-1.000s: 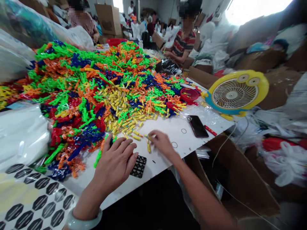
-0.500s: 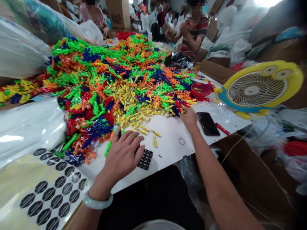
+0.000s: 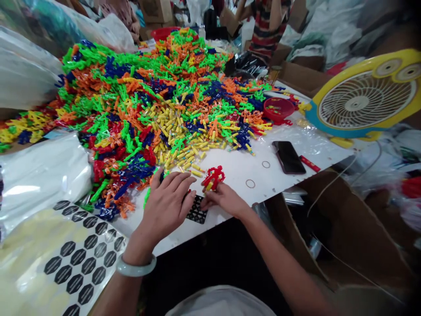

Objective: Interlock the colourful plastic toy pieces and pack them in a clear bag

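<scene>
A small red plastic toy figure (image 3: 215,174), with a bit of yellow at its lower end, is pinched in my right hand (image 3: 226,199) above the white table. My left hand (image 3: 169,199) lies palm down with its fingers stretched, left of my right hand. Bits of green and dark blue toy show at its fingertips; what is under the palm is hidden. Between my hands, a black gridded tray (image 3: 197,213) lies partly covered by them. Just beyond are scattered yellow crayon-like pieces (image 3: 184,160) and a large heap of green, orange, blue and red toy figures (image 3: 131,109).
A phone (image 3: 288,157), two rubber bands (image 3: 250,184) and a red basket (image 3: 279,109) lie to the right. Beyond them stands a yellow fan (image 3: 358,103). At left are a sheet of black octagonal stickers (image 3: 78,257) and plastic bags (image 3: 42,171). Other people work behind the heap.
My right hand has come back from the heap's right edge to beside my left hand, bringing the red toy figure. My left hand stays almost in place. The view has tilted down.
</scene>
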Demonstrator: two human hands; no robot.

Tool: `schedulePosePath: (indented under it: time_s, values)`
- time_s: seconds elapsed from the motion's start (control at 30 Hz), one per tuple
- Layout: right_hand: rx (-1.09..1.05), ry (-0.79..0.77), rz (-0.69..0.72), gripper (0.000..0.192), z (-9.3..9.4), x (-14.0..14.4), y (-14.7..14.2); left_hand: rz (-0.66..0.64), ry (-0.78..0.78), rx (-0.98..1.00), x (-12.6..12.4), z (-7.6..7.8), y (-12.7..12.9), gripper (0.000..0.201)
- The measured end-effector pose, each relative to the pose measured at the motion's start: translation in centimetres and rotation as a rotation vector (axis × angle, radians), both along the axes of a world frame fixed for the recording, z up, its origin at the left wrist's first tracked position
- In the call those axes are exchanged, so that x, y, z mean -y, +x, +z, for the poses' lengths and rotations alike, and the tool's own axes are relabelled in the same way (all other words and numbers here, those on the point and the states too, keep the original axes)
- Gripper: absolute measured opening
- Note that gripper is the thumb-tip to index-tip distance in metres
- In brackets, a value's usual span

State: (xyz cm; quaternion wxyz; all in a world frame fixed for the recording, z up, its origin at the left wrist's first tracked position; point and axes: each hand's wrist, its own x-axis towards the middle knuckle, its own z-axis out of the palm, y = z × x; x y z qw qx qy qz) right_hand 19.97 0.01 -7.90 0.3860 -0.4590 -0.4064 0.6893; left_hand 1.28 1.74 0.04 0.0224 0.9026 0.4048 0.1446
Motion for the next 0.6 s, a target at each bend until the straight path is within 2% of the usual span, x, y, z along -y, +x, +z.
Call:
schedulePosePath:
  time_s: [0.07,0.13,0.2,0.3,0.37,0.43,0.5,0.6]
  values:
    - [-0.039,-0.03,-0.021,0.026,-0.2,0.1,-1.3,-0.003,-0.004,-0.007,0.0,0.0,0.0,0.034]
    - [0.076,-0.03,-0.062,0.022,-0.8,-0.1,-2.3,-0.002,0.003,-0.01,0.0,0.0,0.0,0.036]
    - [0.287,0.055,-0.11,0.018,-1.4,-0.2,-3.1,-0.001,0.012,-0.01,0.0,0.0,0.0,0.038]
    - [0.714,0.312,-0.147,0.017,-2.0,0.0,-4.8,0.002,0.016,-0.013,0.0,-0.1,0.1,0.044]
    - [0.997,0.401,-0.086,0.024,-2.0,0.3,-6.1,-0.015,0.023,-0.017,-0.1,-0.1,0.1,0.048]
    - [1.16,0.403,-0.013,0.033,-1.9,0.4,-6.7,-0.039,0.036,-0.017,-0.2,-0.1,0.1,0.047]
    - [1.143,0.441,0.02,0.035,-1.6,0.2,-6.0,-0.046,0.04,-0.015,-0.2,-0.1,0.0,0.041]
    - [1.025,0.534,-0.011,0.021,-0.3,-1.0,-2.4,-0.026,0.034,-0.027,-0.2,-0.1,0.0,0.038]
